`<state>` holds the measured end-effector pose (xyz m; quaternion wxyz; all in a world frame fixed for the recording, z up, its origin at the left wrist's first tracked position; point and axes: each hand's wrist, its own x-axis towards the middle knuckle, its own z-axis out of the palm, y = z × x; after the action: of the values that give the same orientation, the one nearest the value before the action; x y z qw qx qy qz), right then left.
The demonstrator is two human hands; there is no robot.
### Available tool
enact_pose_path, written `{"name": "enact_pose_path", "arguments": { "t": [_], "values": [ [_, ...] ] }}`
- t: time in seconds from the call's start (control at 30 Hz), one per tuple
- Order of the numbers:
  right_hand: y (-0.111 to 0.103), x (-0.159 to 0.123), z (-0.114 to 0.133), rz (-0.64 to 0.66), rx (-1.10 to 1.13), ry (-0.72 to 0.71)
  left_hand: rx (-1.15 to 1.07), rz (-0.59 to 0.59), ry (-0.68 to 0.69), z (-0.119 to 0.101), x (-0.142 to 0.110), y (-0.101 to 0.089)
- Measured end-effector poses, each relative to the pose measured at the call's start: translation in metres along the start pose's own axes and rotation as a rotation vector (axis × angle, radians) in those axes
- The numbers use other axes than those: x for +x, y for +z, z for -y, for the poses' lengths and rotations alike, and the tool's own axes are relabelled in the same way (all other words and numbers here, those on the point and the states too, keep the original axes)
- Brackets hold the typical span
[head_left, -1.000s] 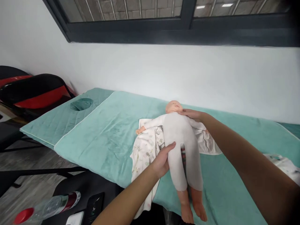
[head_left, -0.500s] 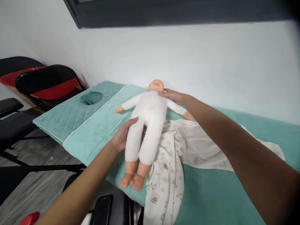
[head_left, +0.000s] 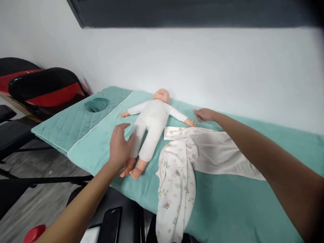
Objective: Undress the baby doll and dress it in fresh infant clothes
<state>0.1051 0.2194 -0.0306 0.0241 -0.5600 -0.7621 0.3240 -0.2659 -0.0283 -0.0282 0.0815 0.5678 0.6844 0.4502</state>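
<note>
A baby doll (head_left: 155, 116) with a white cloth body lies on its back on the green padded bed (head_left: 227, 199), its arms spread and its head near the wall. Beside the doll's legs hovers my left hand (head_left: 121, 141), thumb and fingers apart, holding nothing. My right hand (head_left: 205, 115) is in the air just right of the doll's hand, its fingers curled together; whether anything small is inside does not show. A patterned white baby garment (head_left: 177, 182) lies crumpled to the doll's right, its lower end over the bed's near edge. My right forearm hides part of the pale cloth.
The bed's left end has a round face hole (head_left: 96, 105). Black and red chairs (head_left: 50, 87) stand at the left. Below the bed's near edge, a black phone (head_left: 110, 224) lies on a dark seat beside a white object (head_left: 90, 235). A red round object (head_left: 34, 233) is lower left.
Both hands have let go of the doll, which now rests lower and slightly left on the bed. My right hand has moved right, away from its shoulder; my left hand has drawn off its leg.
</note>
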Motion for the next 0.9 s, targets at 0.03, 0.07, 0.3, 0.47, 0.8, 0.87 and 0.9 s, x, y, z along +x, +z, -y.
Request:
{"name": "enact_pose_path", "arguments": {
  "t": [0.03,0.07,0.3,0.47,0.8,0.87,0.9],
  "values": [
    [-0.003,-0.021,-0.016,0.035,-0.120,0.031,0.093,0.054,0.184,-0.008,-0.013,-0.003],
    [-0.005,-0.043,-0.028,0.043,-0.215,0.049,0.158,0.154,0.345,-0.017,-0.026,-0.004],
    [0.017,-0.174,-0.026,0.131,-0.315,-0.147,0.362,0.570,0.739,-0.079,-0.099,0.049],
    [0.011,-0.243,0.021,0.103,-0.098,-0.351,0.161,0.372,0.634,-0.148,-0.106,0.096],
    [-0.032,-0.390,0.058,-0.273,0.162,-0.485,-0.810,0.437,0.308,-0.284,-0.120,0.072],
    [-0.028,-0.402,0.058,-0.370,0.293,-0.582,-0.969,0.620,0.222,-0.287,-0.136,0.064],
    [-0.023,-0.405,0.058,-0.424,0.394,-0.617,-1.029,0.689,0.182,-0.287,-0.147,0.061]
  ]
}}
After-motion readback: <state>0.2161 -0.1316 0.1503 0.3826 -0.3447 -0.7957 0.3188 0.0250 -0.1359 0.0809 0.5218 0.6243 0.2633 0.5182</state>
